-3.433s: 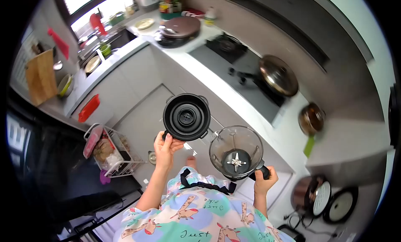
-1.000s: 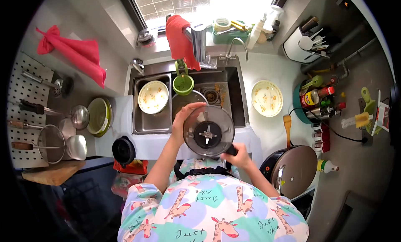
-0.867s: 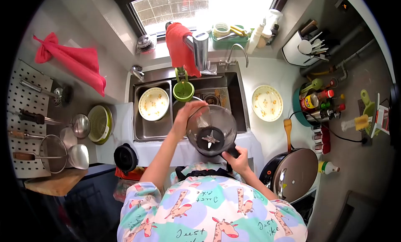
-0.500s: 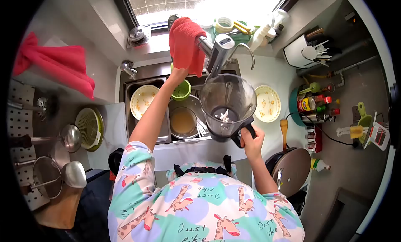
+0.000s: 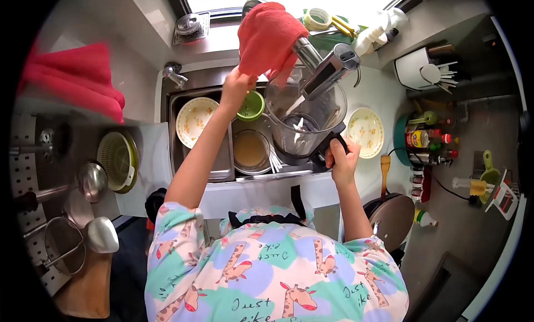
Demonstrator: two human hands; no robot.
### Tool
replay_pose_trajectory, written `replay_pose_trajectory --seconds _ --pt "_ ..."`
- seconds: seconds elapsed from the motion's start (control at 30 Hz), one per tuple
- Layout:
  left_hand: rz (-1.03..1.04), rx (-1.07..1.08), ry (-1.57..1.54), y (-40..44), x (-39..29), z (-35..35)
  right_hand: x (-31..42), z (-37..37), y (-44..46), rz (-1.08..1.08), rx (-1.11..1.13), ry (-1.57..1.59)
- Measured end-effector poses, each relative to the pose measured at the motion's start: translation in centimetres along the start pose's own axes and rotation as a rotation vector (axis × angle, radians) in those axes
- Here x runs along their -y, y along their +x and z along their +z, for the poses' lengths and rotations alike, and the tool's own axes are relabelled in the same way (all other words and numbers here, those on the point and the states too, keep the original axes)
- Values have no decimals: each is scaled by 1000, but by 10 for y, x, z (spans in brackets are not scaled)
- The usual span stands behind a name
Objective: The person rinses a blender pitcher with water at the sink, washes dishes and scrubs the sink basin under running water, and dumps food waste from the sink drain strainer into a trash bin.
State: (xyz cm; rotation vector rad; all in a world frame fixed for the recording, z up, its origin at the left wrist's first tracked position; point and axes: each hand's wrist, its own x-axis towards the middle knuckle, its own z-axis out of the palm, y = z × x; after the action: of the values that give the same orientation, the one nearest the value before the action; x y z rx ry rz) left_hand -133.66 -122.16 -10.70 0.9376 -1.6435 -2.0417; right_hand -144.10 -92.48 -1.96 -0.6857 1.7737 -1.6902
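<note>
My right hand [image 5: 341,158] is closed round the black handle of a clear blender jug [image 5: 305,113], which is tilted above the right basin. Inside the jug's base a metal blade shows. Over the jug's mouth hangs the thick silver faucet head [image 5: 328,72]. My left hand [image 5: 239,87] is raised at the lower edge of the red cloth [image 5: 270,35] draped over the faucet; its fingers are partly hidden there. Below it are a green strainer cup [image 5: 250,106] and a bowl of cloudy liquid [image 5: 251,150] in the sink.
A patterned bowl [image 5: 194,122] sits in the left basin [image 5: 222,165]. Another patterned plate [image 5: 366,132] lies on the right counter, near a round pan [image 5: 394,219]. Ladles and a strainer [image 5: 65,245] hang at the left. Bottles [image 5: 423,138] stand at the right.
The jug has moved from in front of the sink to beneath the faucet head. My left hand has left the jug's side and risen to the red cloth. The faucet head has swung right.
</note>
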Motion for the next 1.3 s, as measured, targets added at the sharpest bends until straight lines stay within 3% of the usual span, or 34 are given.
replay_pose_trajectory --seconds 0.1,0.3,0.67,0.8,0.9,1.0,1.03,1.17,1.23,1.3 --pt "-23 198 -169 -37 -5 11 -7 4 -1 43 19 4" --pt "44 192 -429 -71 -31 55 -20 3 -5 18 107 1" --pt "317 185 -271 -103 -49 77 -62 -19 0 -116 175 58" --pt "359 66 -229 -129 -47 77 -51 -12 -9 -80 168 24" --pt "365 -52 -116 -126 -56 78 -62 -4 4 -233 71 -129" --pt "359 -52 -101 -107 -68 89 -79 -2 19 -211 16 -23" --pt "405 -20 -58 -103 -68 90 -81 -8 22 -94 62 159" --pt "358 -18 -205 -110 -42 95 -70 -26 10 -202 65 -230" --pt "313 -73 -182 -122 -33 88 -71 -26 12 20 207 87" --pt "324 -161 -89 -126 -31 85 -82 -13 26 -401 110 -285"
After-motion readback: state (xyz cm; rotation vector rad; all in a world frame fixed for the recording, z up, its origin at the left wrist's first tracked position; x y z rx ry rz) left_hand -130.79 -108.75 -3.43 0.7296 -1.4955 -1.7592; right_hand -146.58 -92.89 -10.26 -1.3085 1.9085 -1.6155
